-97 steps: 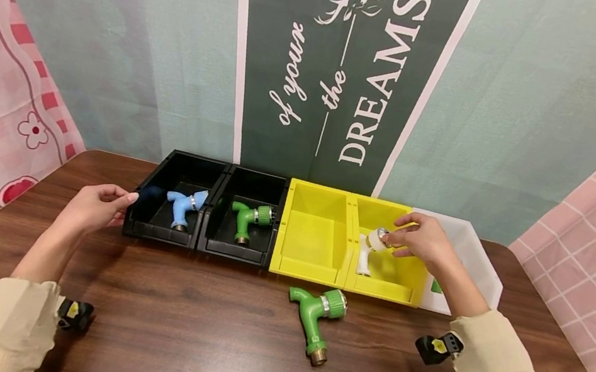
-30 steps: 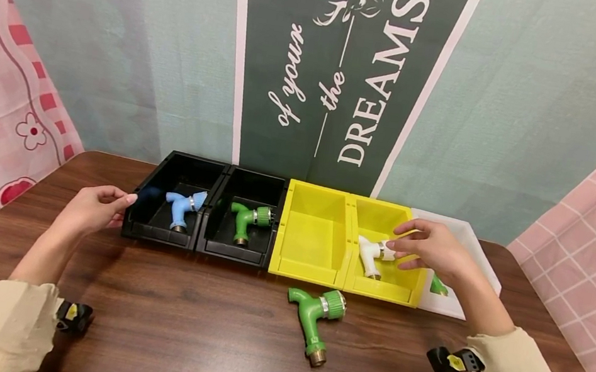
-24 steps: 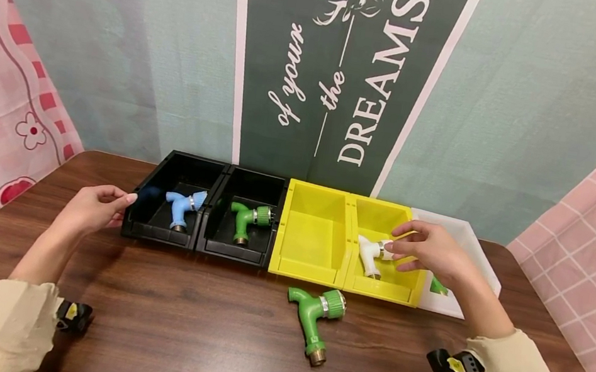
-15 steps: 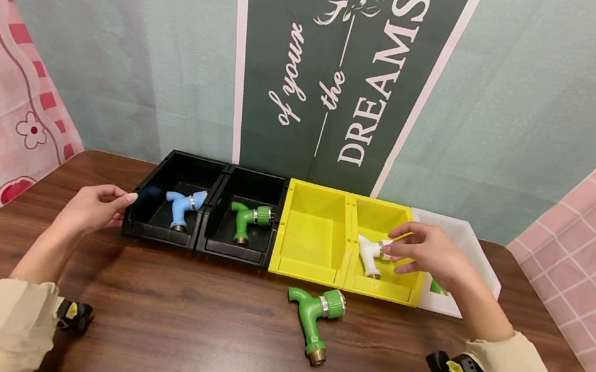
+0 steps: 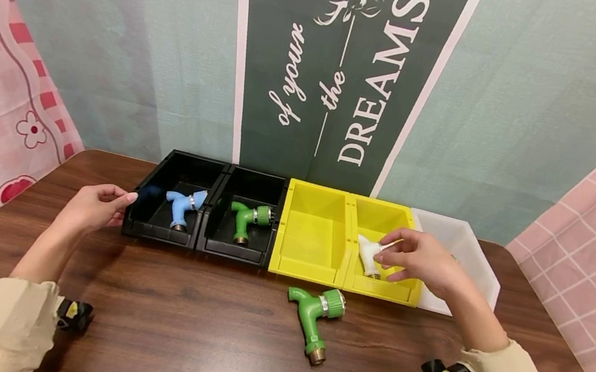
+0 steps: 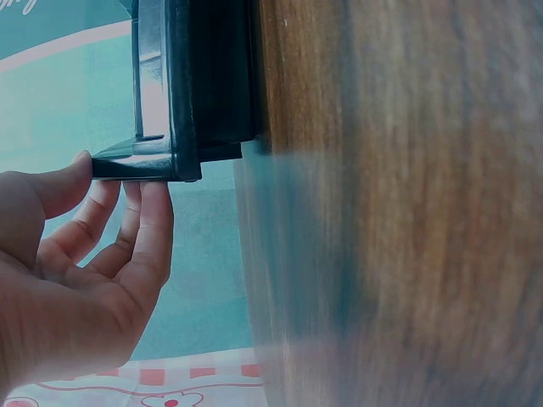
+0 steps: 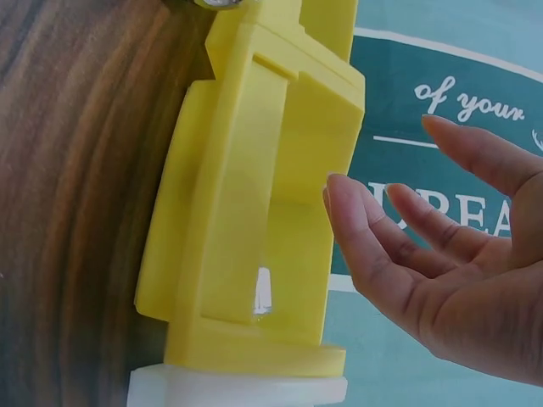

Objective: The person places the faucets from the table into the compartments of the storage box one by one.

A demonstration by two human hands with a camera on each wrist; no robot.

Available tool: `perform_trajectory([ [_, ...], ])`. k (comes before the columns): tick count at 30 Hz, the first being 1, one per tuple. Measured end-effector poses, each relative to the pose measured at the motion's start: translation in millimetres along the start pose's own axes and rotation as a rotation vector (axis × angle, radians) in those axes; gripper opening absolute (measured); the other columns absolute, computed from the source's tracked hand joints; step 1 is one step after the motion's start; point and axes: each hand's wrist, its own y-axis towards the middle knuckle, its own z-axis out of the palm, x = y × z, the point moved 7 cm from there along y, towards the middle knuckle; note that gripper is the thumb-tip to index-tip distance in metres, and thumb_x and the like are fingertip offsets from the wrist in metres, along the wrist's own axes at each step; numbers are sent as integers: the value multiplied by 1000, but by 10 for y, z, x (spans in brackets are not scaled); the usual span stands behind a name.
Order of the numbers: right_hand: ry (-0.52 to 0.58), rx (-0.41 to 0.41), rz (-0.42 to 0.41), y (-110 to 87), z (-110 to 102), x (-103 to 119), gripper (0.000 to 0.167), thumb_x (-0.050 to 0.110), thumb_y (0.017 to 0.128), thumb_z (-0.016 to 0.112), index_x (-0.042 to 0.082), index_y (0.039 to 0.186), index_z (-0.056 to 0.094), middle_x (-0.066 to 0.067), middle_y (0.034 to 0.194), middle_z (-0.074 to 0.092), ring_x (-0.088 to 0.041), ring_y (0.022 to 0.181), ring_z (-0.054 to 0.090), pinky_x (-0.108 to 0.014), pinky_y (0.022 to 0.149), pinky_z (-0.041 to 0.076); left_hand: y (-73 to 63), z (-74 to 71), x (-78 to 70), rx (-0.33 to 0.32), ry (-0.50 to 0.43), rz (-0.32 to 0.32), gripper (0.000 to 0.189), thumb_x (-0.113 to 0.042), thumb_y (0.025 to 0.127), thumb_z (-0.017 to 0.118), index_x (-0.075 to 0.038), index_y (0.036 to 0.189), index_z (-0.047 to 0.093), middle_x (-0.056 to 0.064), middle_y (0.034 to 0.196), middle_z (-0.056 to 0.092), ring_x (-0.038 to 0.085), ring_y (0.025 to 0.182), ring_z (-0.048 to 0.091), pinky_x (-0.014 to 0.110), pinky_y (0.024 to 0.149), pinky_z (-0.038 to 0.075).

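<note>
My left hand holds the outer edge of the leftmost black bin; in the left wrist view the thumb is at the rim and the fingertips are against the outer wall. A blue tap lies in this bin. The neighbouring black bin has a small green tap. My right hand hovers over the right yellow bin with loosely bent fingers, holding nothing in the right wrist view. Beneath it lies a white tap, its knob hidden by the fingers.
A larger green tap lies on the wooden table before the bins. The left yellow bin stands mid-row. A white bin ends the row at right, partly behind my forearm. A printed curtain hangs behind.
About three seconds ago my right fingers were at the white tap's raised knob. The tap now lies turned in the bin, and the hand has come lower and nearer. My left hand has stayed put.
</note>
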Motion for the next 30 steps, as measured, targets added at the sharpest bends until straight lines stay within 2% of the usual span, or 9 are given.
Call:
perform_trajectory([
  [8, 16, 27, -2, -29, 94, -14, 42, 8, 85, 64, -14, 114, 42, -18, 94, 61, -32, 87, 61, -40, 69, 54, -7, -3, 0, 7, 5, 1, 50, -35, 95, 46, 14, 108, 49, 8, 83, 55, 11, 69, 55, 26, 64, 54],
  [23, 5, 55, 9, -63, 230, -41, 40, 10, 83, 66, -11, 110, 46, -14, 88, 58, -26, 80, 59, -39, 66, 55, -14, 7, -21, 5, 16, 4, 49, -33, 95, 46, 14, 109, 49, 8, 83, 56, 10, 68, 55, 26, 64, 54],
  [30, 28, 109, 5, -81, 313, -49, 38, 10, 82, 67, -11, 108, 47, -13, 85, 57, -27, 80, 59, -40, 65, 55, -10, 11, -24, -3, 21, 5, 49, -33, 96, 45, 14, 109, 49, 9, 85, 56, 9, 69, 54, 25, 64, 54],
])
